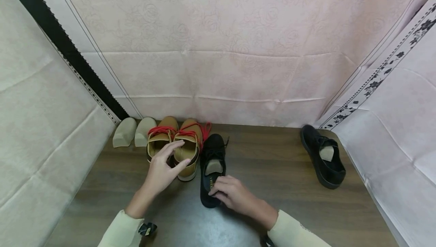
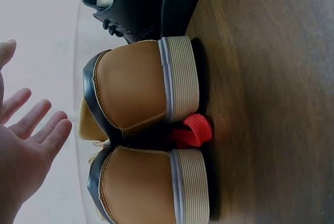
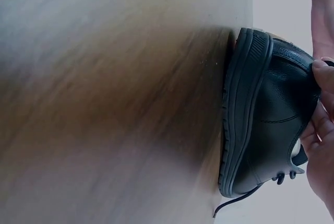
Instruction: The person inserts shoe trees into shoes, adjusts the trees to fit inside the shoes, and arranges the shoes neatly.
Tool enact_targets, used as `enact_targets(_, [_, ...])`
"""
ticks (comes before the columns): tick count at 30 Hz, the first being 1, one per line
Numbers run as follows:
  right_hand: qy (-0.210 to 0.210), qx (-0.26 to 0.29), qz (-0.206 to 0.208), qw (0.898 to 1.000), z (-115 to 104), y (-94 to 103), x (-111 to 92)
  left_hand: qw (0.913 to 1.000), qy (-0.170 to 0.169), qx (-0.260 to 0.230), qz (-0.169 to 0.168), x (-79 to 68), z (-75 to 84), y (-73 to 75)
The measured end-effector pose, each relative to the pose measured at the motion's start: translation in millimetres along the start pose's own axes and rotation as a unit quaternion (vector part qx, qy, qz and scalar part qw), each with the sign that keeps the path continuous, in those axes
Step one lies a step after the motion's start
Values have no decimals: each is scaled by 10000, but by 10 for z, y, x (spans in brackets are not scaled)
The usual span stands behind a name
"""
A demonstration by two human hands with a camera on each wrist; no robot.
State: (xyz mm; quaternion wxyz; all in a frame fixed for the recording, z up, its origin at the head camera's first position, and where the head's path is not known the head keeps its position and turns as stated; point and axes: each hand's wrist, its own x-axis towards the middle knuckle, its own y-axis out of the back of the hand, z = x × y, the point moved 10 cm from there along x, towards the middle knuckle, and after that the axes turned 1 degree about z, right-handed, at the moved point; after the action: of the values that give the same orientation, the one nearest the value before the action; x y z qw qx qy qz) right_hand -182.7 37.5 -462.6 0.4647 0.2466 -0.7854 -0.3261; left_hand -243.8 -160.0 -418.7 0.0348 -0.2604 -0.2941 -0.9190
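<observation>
My right hand (image 1: pixel 235 196) pinches the heel collar of a black lace-up shoe (image 1: pixel 212 146), thumb outside the rim and fingers inside. In the right wrist view this shoe (image 3: pixel 271 114) sits sole down with a loose lace end at its toe. A pale insert (image 1: pixel 214 166) shows inside it. My left hand (image 1: pixel 161 169) is spread over a pair of tan shoes, holding nothing; its thumb and fingers are apart. Close beside the black shoe is the right tan shoe (image 1: pixel 187 173); the left tan shoe (image 1: pixel 168 122) is partly behind my hand. Both have red laces (image 1: pixel 206 129).
Two cream rounded pieces (image 1: pixel 124 132) like shoe inserts stand left of the tan shoes. Another black shoe (image 1: pixel 323 160), with a pale insert inside, lies far right by the cloth side wall (image 1: pixel 395 126). A patterned cloth (image 1: pixel 221 73) hangs behind the wooden surface (image 1: pixel 272 156).
</observation>
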Motion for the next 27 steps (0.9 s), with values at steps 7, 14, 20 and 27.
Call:
enact_targets(7, [-31, 15, 48, 10000, 43, 76, -60, 9999, -90, -56, 4, 23, 42, -60])
enact_targets(14, [-385, 63, -64, 9992, 90, 139, -147, 9998, -61, -177, -79, 13, 76, -121])
enact_targets(20, [-507, 198, -1, 9985, 108, 218, -211, 9993, -188, -310, -110, 24, 122, -184])
enact_targets(27, [-664, 192, -64, 9976, 154, 271, -287, 9986, -182, -465, -158, 38, 162, -245])
